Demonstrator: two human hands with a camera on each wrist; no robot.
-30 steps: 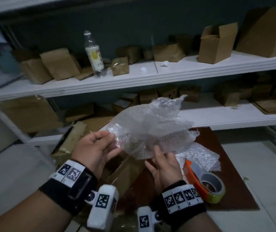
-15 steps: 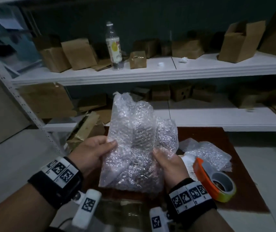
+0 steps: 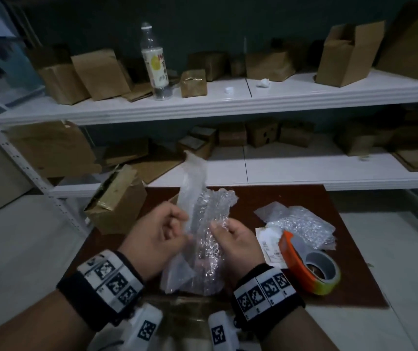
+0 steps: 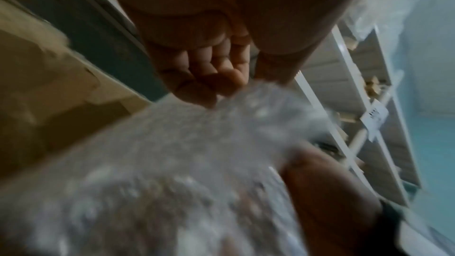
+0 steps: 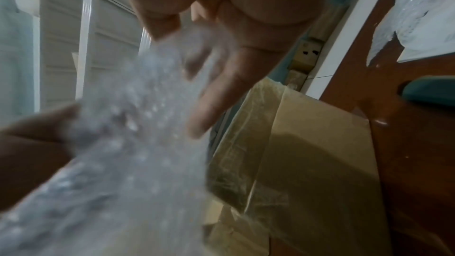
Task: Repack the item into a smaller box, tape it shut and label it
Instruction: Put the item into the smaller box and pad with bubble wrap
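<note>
**Bubble wrap bundle in both hands, box part not started yet**

So the clear, crumpled bubble-wrap bundle (image 3: pixel 203 239) is up in the air between both hands, over the near edge of the dark reddish-brown worktop (image 3: pixel 291 198). The left hand (image 3: pixel 156 239) has its fingers curled and is pinching the left edge of the wrap. The right hand (image 3: pixel 238 241) pinches the right side, thumb on the front and fingers behind. A loose flap of film sticks up above both hands. Can't tell what's actually inside, the plastic is too cloudy and the wrist views are blurry.

Handling guess: the bundle looks light and floppy, and it sags below the grip. The film is probably slick, so pinching just a loose edge could let the contents slide out the bottom. I'd support it from underneath, or hold it round the thick middle rather than the flap.

Nearby: an open brown cardboard box (image 3: pixel 116 201) at the left edge of the worktop, a second wad of bubble wrap (image 3: pixel 301 224) on the right, some white printed paper slips (image 3: pixel 270 241), and an orange tape dispenser with a grey roll (image 3: pixel 311 264) just in front. White metal shelves (image 3: pixel 228 102) behind hold more cardboard boxes and a plastic bottle (image 3: pixel 154 62).
</note>
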